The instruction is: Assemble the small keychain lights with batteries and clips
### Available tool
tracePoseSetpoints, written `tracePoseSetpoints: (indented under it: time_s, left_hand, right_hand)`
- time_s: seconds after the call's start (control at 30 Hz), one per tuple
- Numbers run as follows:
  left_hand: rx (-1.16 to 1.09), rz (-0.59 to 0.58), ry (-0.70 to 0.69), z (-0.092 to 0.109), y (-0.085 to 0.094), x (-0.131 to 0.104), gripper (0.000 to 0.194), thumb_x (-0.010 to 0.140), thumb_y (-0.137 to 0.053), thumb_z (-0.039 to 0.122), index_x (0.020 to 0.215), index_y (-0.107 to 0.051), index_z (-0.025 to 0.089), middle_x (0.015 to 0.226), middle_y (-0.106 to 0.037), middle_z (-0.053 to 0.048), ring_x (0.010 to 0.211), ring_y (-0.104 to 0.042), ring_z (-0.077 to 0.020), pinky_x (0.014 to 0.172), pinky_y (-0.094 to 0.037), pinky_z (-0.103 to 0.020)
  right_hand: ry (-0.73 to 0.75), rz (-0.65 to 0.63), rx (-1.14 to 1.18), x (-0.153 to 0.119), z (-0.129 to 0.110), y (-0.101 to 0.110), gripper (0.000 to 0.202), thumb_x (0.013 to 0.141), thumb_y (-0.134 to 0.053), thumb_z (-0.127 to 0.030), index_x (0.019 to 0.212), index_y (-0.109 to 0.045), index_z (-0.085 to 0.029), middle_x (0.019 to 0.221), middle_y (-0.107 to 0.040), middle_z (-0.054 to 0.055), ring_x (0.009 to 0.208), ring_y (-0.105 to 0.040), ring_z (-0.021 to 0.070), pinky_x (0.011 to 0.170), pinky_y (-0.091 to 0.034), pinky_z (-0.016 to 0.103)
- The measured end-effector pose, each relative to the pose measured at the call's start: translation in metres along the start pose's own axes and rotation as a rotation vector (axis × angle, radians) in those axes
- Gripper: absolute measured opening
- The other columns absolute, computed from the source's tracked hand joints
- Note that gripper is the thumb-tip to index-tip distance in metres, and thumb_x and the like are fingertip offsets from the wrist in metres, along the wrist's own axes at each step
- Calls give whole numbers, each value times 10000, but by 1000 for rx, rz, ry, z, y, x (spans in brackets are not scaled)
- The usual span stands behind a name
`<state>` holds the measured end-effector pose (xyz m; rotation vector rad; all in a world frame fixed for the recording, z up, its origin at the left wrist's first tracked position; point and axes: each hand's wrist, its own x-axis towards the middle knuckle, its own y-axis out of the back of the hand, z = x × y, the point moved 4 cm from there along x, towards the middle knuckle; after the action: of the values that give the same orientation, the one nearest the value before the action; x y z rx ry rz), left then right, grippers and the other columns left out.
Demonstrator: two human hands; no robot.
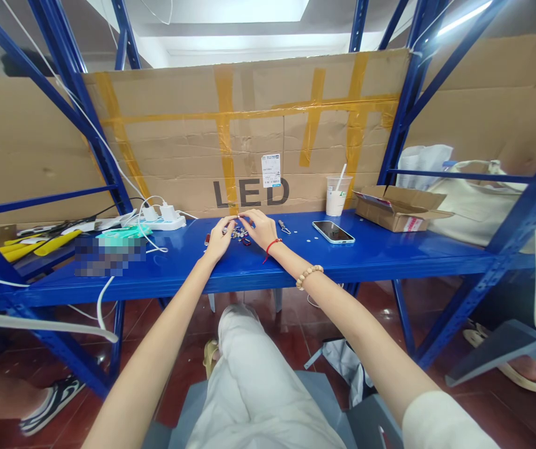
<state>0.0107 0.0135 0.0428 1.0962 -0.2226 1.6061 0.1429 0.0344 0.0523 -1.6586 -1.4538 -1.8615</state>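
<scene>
Both hands rest over the blue shelf, close together near its back edge. My left hand has its fingers bent, with the fingertips beside a heap of small shiny pieces. From the right, my right hand reaches over the same heap, its thumb and index fingertips close together near the left fingertips. Anything between the fingertips is too small to make out. A dark red piece lies in front of the heap, and another red item is left of my left hand. Right of my right hand lies a small metal clasp.
A phone, a plastic cup with a straw and an open cardboard box stand to the right. At left are a power strip, cables and green packaging. Cardboard closes off the back.
</scene>
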Motion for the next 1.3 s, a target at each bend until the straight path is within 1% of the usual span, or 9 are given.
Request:
tracePoseSetpoints:
  time_s: [0.23,0.47,0.53,0.6,0.7,0.77,0.97,1.17,1.3]
  left_hand:
    - [86,4,-74,6,0,-1,315,882,-389,362,1039,-594,180,1009,-622,-67,971,-553,-163,906,-382,-261]
    - [155,123,-155,12,9,-2,375,895,-352,388,840,-657,177,845,-613,-58,822,-562,-153,793,-405,-233]
    - [192,124,-129,12,10,-3,389,890,-357,397,790,-661,177,792,-610,-49,760,-559,-145,747,-404,-227]
    - [257,104,-43,9,9,-4,393,874,-379,423,734,-659,186,694,-605,-28,673,-545,-136,682,-395,-224]
    - [369,35,139,1,6,-5,383,831,-428,464,668,-656,204,518,-559,1,579,-519,-141,573,-350,-225]
    - [397,-19,194,-4,4,-6,327,795,-475,434,657,-662,204,474,-548,3,570,-522,-154,545,-330,-230]
    - [331,-88,197,-11,0,-4,304,749,-474,304,490,-568,175,413,-537,0,492,-506,-143,568,-383,-234]
    - [280,-108,236,-10,-3,-4,330,708,-448,212,379,-461,187,349,-496,-1,431,-481,-139,541,-397,-242]
    - [267,-101,243,-12,-3,-4,294,673,-436,172,383,-483,188,347,-495,1,425,-469,-136,535,-398,-242]
  right_hand:
    - [3,26,38,0,-5,5,333,941,-325,-346,1031,-598,-177,1053,-638,54,985,-569,139,854,-414,215]
    - [10,76,69,-1,-5,8,310,947,-315,-296,1003,-591,-167,1024,-649,46,991,-574,122,857,-405,191]
    - [-15,72,67,-1,-4,9,307,948,-310,-291,1015,-584,-169,1032,-644,48,982,-578,126,846,-411,201]
    - [-16,38,66,-1,-5,8,300,946,-313,-294,1026,-577,-174,1036,-640,52,975,-581,131,832,-415,206]
    - [46,-48,68,-2,-10,5,281,943,-325,-287,1031,-571,-184,1047,-632,49,969,-581,124,796,-418,193]
    - [97,-107,61,-2,-14,2,266,940,-338,-284,1021,-574,-193,1061,-624,40,972,-578,114,769,-417,181]
    - [153,-245,8,-5,-19,-9,249,934,-358,-267,1006,-588,-206,1116,-603,29,975,-573,109,738,-410,185]
    - [151,-260,6,-5,-17,-12,234,917,-398,-269,961,-619,-208,1093,-617,20,922,-581,104,659,-397,185]
    - [159,-265,14,-7,-19,-11,236,900,-413,-264,947,-636,-202,1056,-632,26,895,-585,111,655,-400,194]
